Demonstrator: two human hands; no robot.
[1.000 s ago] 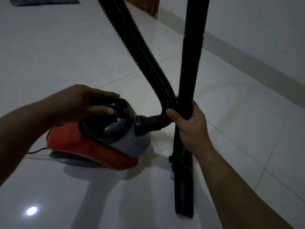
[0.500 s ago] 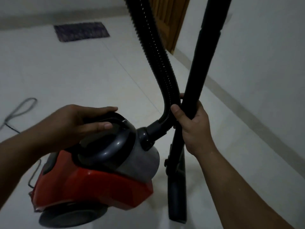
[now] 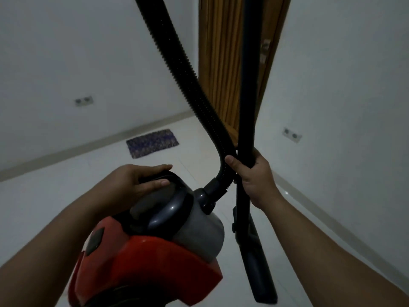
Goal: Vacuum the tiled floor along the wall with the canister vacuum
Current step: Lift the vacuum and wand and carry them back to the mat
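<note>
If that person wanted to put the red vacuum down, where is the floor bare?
Bare tile lies between the mat and the left hand, and along the right wall's skirting beside the right hand. It is crowded in the middle: canister, hose, wand and floor nozzle bunch together before the wooden door.

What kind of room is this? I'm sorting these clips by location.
Probably a room in a home, sparsely furnished as far as the view shows: a white tiled floor, plain white walls with a wall socket, a wooden door and a small mat by the far wall.
</note>
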